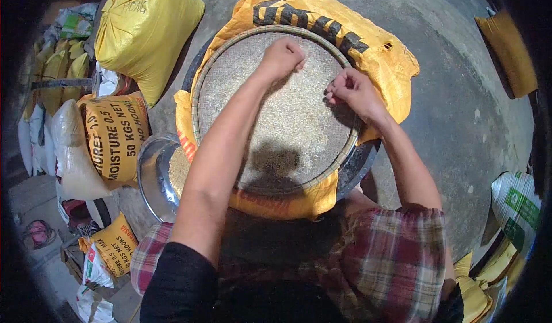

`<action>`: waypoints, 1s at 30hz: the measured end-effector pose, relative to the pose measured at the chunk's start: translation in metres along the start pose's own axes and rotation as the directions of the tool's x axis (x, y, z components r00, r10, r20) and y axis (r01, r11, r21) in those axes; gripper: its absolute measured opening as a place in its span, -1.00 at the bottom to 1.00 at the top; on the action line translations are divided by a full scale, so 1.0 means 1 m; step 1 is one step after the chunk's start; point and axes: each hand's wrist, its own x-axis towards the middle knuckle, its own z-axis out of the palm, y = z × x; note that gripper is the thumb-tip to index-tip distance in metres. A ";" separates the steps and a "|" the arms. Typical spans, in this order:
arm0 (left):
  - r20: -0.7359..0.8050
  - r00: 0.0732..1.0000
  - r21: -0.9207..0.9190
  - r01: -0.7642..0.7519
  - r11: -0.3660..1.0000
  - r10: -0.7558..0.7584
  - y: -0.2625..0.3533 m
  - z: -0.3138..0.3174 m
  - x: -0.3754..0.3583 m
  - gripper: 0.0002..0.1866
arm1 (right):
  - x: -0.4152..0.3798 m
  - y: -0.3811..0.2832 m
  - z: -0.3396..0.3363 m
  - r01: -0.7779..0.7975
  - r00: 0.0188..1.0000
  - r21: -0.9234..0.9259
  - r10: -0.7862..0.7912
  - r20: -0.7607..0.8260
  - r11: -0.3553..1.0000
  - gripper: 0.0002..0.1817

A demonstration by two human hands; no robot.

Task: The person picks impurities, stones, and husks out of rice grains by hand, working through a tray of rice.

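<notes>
A round woven winnowing tray with a bamboo rim lies in front of me, strewn with pale grains. Over its far part is my left hand, fingers curled closed. My right hand is above the right side of the tray, thumb and fingers pinched together. Whatever either hand holds is hidden or too small to make out. Beneath the tray spreads an orange printed sack, which lies over a dark basin whose edge shows at the lower right.
Left of the tray stands a metal bowl with tan grain inside, partly behind my left forearm. A full yellow sack and an orange printed sack stand farther left. More sacks rest at the right edge, on the concrete floor.
</notes>
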 end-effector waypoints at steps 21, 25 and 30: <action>-0.146 0.919 0.337 -0.301 0.892 0.366 0.013 0.047 -0.008 -0.80 | -0.020 -0.023 -0.014 -0.078 0.985 -0.199 0.044 -0.169 0.977 -0.87; -0.140 0.908 0.411 -0.309 0.858 0.395 0.007 0.054 -0.006 -0.79 | -0.013 -0.025 -0.014 -0.042 0.983 -0.547 -0.063 -0.172 0.836 -0.85; -0.100 0.899 0.443 -0.343 0.828 0.426 0.002 0.047 -0.004 -0.75 | 0.011 -0.027 0.008 0.104 0.963 -0.780 -0.259 -0.077 0.617 -0.85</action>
